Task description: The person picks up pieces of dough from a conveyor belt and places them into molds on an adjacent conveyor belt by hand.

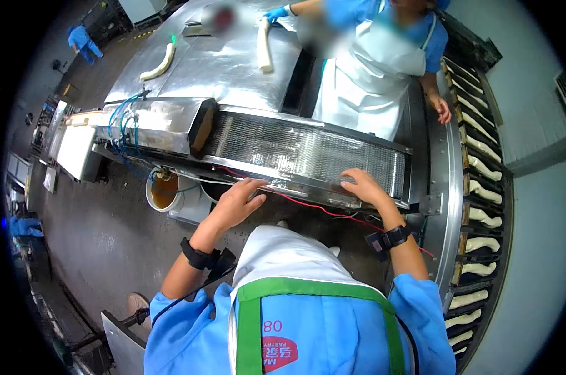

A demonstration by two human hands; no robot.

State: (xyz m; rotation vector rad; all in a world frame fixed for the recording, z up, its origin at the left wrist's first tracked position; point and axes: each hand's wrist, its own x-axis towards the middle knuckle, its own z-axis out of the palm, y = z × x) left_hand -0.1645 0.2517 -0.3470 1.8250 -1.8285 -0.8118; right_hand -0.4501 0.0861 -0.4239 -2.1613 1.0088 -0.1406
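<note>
My left hand (236, 203) reaches toward the near edge of a metal mesh conveyor belt (308, 150), fingers stretched out and holding nothing. To its right, my right hand (364, 186) is at the same near side of the belt, fingers apart, also holding nothing. Whether either hand touches the conveyor frame I cannot tell. No dough lies on the visible mesh. Beyond the belt, a long pale dough roll (265, 50) lies on a steel table (226, 81), and a curved dough roll (160, 65) rests farther left.
Across the belt stands a co-worker in a white apron (364, 87), one blue-gloved hand (275, 14) at the dough roll. A rack of dough strips (483, 147) lines the right side. A white bucket (178, 201) with brown liquid and a red cable (326, 209) are near the conveyor.
</note>
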